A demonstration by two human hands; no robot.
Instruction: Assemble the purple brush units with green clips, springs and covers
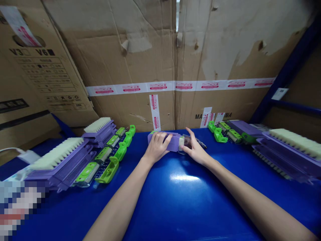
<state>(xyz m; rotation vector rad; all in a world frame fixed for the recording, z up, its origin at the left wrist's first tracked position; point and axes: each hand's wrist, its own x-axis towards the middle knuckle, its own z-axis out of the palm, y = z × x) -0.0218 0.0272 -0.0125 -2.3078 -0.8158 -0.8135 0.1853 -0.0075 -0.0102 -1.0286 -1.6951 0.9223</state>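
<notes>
Near the back of the blue table, my left hand (157,146) lies over a purple plastic housing (173,143), its fingers wrapped across the top. My right hand (195,149) is at the housing's right end, thumb and fingers around a clear plastic piece with a pale block (181,142) in it. This piece touches the housing's end; whether the two are joined I cannot tell. Just behind my right hand lies a dark, thin tool-like object (201,143), partly hidden.
Purple housings with cream bristle-like tops (59,152) stand at the left, beside green caps (108,170) and clear-and-green parts (87,172). Similar purple housings (296,144) and green caps (220,135) are at the right. Cardboard (130,110) walls the back; a blue frame post (283,63) rises right.
</notes>
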